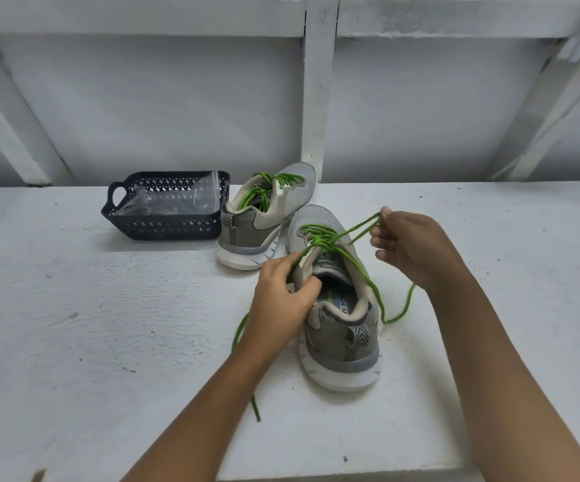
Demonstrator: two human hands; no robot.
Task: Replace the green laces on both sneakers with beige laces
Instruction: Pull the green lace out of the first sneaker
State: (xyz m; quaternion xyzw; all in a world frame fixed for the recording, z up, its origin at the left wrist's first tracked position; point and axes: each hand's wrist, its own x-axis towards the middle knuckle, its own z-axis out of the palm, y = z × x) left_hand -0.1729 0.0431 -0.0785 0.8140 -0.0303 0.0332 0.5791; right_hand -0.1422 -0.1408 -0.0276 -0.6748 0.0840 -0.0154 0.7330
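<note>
Your right hand (410, 245) pinches a loop of green cord lace (316, 234) at its fingertips; your left hand (281, 297), fingers curled, clamps the grey mesh sneaker (337, 339) by its collar, hiding lace beneath.

The clear bag (180, 200) in the basket (163, 227) is too crumpled and shiny to tell what lies inside it. The left hand (281, 300) covers the left side of the near sneaker (342, 335), a stretch of the green lace (365, 273) is hidden under that forearm, and the insole print shows only "Y FO". Both forearms are cut off by the bottom edge.
</note>
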